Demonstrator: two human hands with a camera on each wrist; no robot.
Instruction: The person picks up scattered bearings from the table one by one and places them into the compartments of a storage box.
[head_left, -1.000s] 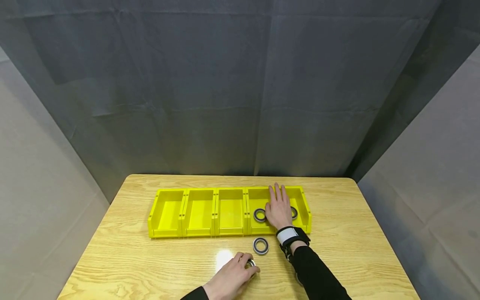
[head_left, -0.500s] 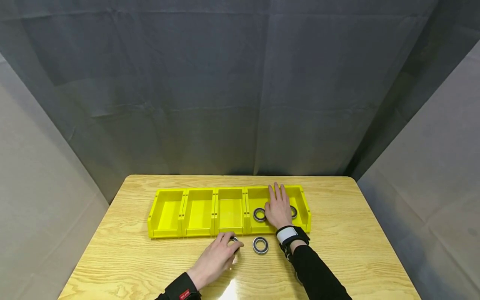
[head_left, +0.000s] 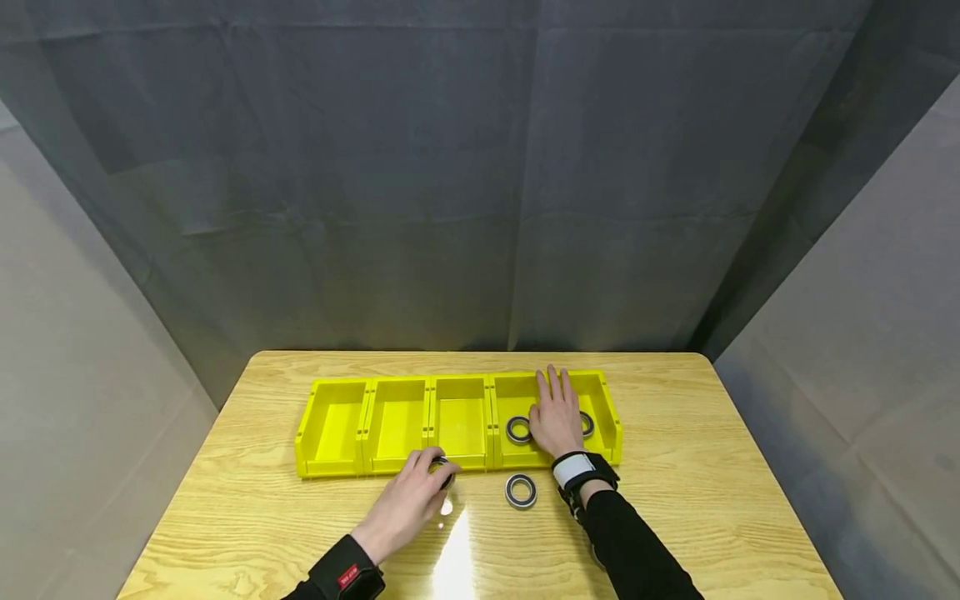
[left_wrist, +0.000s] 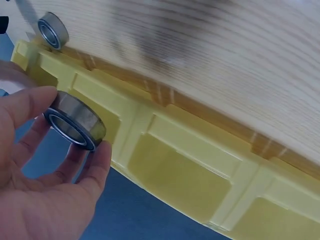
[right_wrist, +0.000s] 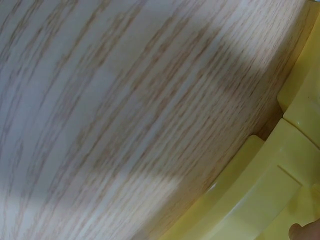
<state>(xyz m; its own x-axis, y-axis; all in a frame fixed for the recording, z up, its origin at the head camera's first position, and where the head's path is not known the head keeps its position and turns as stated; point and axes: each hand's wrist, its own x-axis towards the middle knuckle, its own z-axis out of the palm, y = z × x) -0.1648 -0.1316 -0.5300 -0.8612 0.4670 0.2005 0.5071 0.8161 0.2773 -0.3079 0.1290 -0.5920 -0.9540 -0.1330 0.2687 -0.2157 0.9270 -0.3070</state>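
Observation:
My left hand (head_left: 403,505) pinches a ball bearing (left_wrist: 75,120) between thumb and fingers, just in front of the yellow bin row (head_left: 362,469), near its second and third compartments. The bearing, a steel ring with a dark seal, is tilted in the left wrist view. Fingers straight, my right hand (head_left: 557,423) lies over the divider between the two rightmost compartments. One bearing (head_left: 518,430) is left of that hand in the fourth compartment; another bearing (head_left: 587,424), partly covered by the hand, is in the fifth. Only a fingertip (right_wrist: 306,231) shows in the right wrist view.
A loose bearing (head_left: 521,492) lies on the wooden table (head_left: 675,500) in front of the fourth compartment. Something round and metallic (head_left: 597,558) peeks out beside the right sleeve, mostly hidden. Grey cloth (head_left: 420,183) hangs behind the table, with lighter panels at both sides.
My left hand has carried its bearing left and away from me, from the table right of centre to the bin row's front edge. The right hand has stayed in place.

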